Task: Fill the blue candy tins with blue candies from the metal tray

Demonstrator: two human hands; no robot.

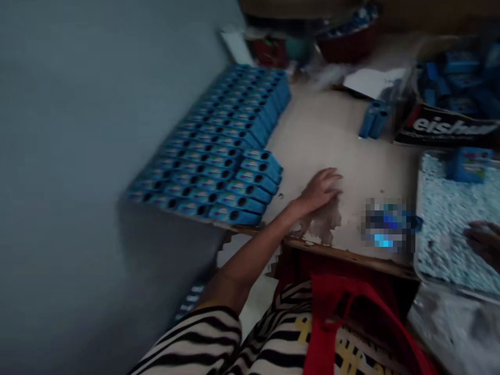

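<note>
My left hand [322, 190] rests low over the worn front part of the table, fingers spread and apart, nothing in them. To its left stand tight rows of small blue boxes [219, 140], each with a dark round spot on its top end. At the right edge, my right hand [484, 242] is partly cut off by the frame. Its fingers look stretched out over a tray [419, 208] filled with small pale blue pieces [449, 229]; blur hides fine detail. One blue box [471, 164] sits on the pieces at the tray's far side.
Two blue boxes [374, 120] stand together near a black-printed carton [445, 125] full of more blue boxes. A dark red basin [347, 44] is at the back. A pixelated patch [390, 224] covers something beside the tray. A wall [97, 130] borders the left; clear plastic [449, 317] lies below the tray.
</note>
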